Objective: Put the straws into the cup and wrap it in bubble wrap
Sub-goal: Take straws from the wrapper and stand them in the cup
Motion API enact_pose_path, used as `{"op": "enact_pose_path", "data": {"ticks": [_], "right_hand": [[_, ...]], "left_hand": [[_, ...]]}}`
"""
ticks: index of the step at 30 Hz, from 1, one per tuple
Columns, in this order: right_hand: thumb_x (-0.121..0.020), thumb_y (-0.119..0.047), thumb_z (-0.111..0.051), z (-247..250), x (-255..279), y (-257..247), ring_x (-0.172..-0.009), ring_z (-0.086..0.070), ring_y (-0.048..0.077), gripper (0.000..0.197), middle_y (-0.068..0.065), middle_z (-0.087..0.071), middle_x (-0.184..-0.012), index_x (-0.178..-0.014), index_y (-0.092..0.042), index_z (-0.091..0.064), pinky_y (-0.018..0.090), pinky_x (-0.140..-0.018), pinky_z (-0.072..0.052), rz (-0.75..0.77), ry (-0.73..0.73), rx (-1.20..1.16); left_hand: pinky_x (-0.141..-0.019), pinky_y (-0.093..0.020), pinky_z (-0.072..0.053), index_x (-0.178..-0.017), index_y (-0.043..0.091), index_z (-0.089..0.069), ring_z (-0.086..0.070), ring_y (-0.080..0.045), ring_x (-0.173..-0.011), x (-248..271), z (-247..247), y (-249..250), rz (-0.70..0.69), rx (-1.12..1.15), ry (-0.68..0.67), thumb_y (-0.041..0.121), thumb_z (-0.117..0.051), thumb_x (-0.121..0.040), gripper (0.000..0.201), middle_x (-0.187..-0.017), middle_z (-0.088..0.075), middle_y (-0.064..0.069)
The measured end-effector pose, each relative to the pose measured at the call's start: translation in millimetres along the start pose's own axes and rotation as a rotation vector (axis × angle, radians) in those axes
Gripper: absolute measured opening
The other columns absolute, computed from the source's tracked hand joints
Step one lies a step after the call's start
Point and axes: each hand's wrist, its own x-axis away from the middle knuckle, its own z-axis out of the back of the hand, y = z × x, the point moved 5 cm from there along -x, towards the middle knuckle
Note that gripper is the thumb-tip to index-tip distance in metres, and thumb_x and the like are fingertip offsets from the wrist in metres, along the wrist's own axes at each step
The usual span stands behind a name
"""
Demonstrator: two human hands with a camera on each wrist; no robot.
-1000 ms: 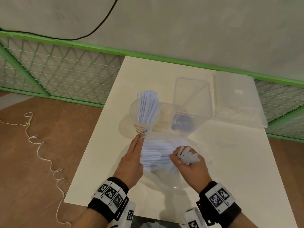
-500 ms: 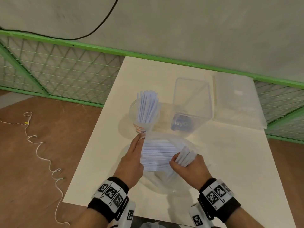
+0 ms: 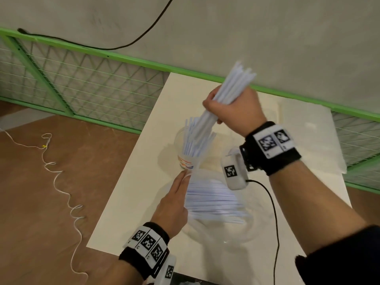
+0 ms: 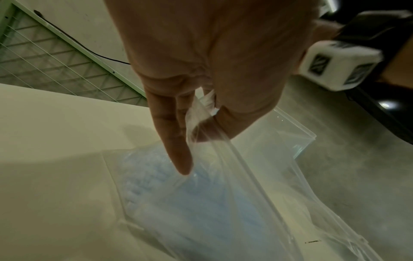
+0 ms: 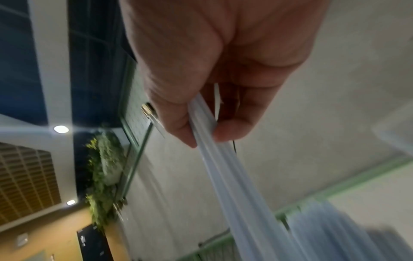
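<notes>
My right hand (image 3: 218, 112) grips a bundle of white straws (image 3: 234, 85) in a fist, held up over the clear cup (image 3: 188, 162). The bundle's lower ends reach down among the straws (image 3: 192, 138) that stand in the cup. The right wrist view shows thumb and fingers (image 5: 178, 128) curled round the bundle (image 5: 241, 185). My left hand (image 3: 183, 182) lies at the left edge of the clear plastic bag (image 3: 236, 229), which holds more straws (image 3: 213, 200). In the left wrist view, thumb and fingers (image 4: 178, 150) pinch the bag's film (image 4: 223, 176).
A folded sheet of bubble wrap (image 3: 308, 130) lies at the table's back right. A clear plastic box (image 4: 297, 134) stands behind the bag, mostly hidden by my right arm. The table's left edge (image 3: 127, 182) drops to the floor. A green mesh fence (image 3: 82, 83) runs behind.
My right hand has pulled a bundle of straws out of the bag and lifted it up and back over the cup. The left hand has stayed on the bag's edge.
</notes>
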Motion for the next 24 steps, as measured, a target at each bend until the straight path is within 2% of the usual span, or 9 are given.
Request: {"op": "enact_pose_path", "data": {"ticks": [4, 8, 10, 12, 15, 17, 19, 22, 24], "right_hand": [[-0.077, -0.046, -0.077, -42, -10, 38, -0.086, -0.067, 0.010, 0.034, -0.006, -0.072, -0.096, -0.102, -0.024, -0.073, 0.024, -0.078, -0.053, -0.105, -0.178, 0.201], [-0.072, -0.058, -0.077, -35, -7, 38, -0.100, -0.052, 0.011, 0.071, -0.006, -0.056, -0.114, -0.131, -0.026, -0.054, 0.026, -0.086, -0.043, -0.032, -0.118, 0.219], [-0.079, -0.056, -0.072, -19, -2, 30, -0.101, -0.051, 0.011, 0.061, -0.005, -0.055, -0.115, -0.130, -0.028, -0.052, 0.024, -0.087, -0.041, 0.033, -0.021, 0.193], [-0.088, -0.039, -0.067, -3, 11, 19, -0.088, -0.054, 0.005, 0.037, -0.006, -0.060, -0.107, -0.121, -0.025, -0.058, 0.016, -0.078, -0.040, 0.135, 0.054, 0.162], [-0.083, -0.015, -0.059, 3, 55, 10, -0.067, -0.057, 0.007, 0.019, -0.006, -0.065, -0.090, -0.099, -0.020, -0.066, 0.019, -0.069, -0.045, 0.280, 0.026, 0.161], [-0.077, -0.014, -0.054, -13, 93, 26, -0.062, -0.054, 0.006, 0.020, -0.008, -0.063, -0.082, -0.090, -0.021, -0.067, 0.023, -0.068, -0.046, 0.277, -0.109, 0.201], [-0.078, -0.016, -0.052, -40, 132, 58, -0.067, -0.053, 0.008, 0.022, -0.009, -0.061, -0.082, -0.091, -0.023, -0.067, 0.030, -0.072, -0.049, 0.161, -0.338, 0.310], [-0.086, -0.007, -0.050, -81, 184, 127, -0.096, -0.059, 0.024, 0.033, 0.004, -0.063, -0.107, -0.114, -0.016, -0.065, 0.040, -0.085, -0.049, -0.016, -0.649, 0.588], [-0.081, -0.001, -0.054, -97, 206, 158, -0.096, -0.059, 0.034, 0.041, 0.008, -0.060, -0.111, -0.120, -0.012, -0.061, 0.043, -0.077, -0.052, -0.021, -0.691, 0.703]], "left_hand": [[-0.085, -0.036, -0.055, -0.155, 0.035, -0.009, -0.060, -0.017, -0.104, 2, -2, -1, 0.008, -0.010, -0.009, -0.012, -0.045, -0.079, 0.096, -0.155, 0.009, 0.035], [-0.084, -0.038, -0.055, -0.154, 0.036, -0.009, -0.062, -0.021, -0.100, 2, -2, -1, -0.005, -0.008, -0.006, -0.012, -0.045, -0.078, 0.097, -0.153, 0.009, 0.037], [-0.085, -0.039, -0.055, -0.154, 0.036, -0.008, -0.062, -0.022, -0.102, 2, -3, -1, -0.002, -0.010, -0.013, -0.012, -0.046, -0.079, 0.097, -0.154, 0.010, 0.037], [-0.087, -0.038, -0.055, -0.154, 0.035, -0.007, -0.061, -0.021, -0.105, 0, -4, 0, 0.000, -0.009, -0.018, -0.010, -0.047, -0.080, 0.096, -0.154, 0.011, 0.036], [-0.088, -0.037, -0.054, -0.155, 0.037, -0.003, -0.061, -0.018, -0.107, -1, -6, 1, 0.019, -0.012, -0.033, -0.008, -0.048, -0.082, 0.097, -0.153, 0.015, 0.036], [-0.087, -0.036, -0.054, -0.154, 0.038, -0.002, -0.060, -0.016, -0.108, -1, -8, 2, 0.026, -0.013, -0.039, -0.009, -0.047, -0.082, 0.097, -0.152, 0.016, 0.038], [-0.085, -0.036, -0.054, -0.154, 0.038, -0.003, -0.060, -0.017, -0.106, -2, -10, 3, 0.029, -0.011, -0.045, -0.010, -0.046, -0.080, 0.098, -0.152, 0.015, 0.038], [-0.087, -0.035, -0.053, -0.154, 0.036, -0.003, -0.058, -0.017, -0.110, -3, -13, 6, 0.011, -0.020, -0.064, -0.013, -0.046, -0.078, 0.101, -0.155, 0.012, 0.034], [-0.086, -0.035, -0.054, -0.154, 0.036, -0.003, -0.058, -0.016, -0.110, -4, -15, 8, -0.005, -0.031, -0.069, -0.012, -0.047, -0.077, 0.101, -0.156, 0.012, 0.032]]}}
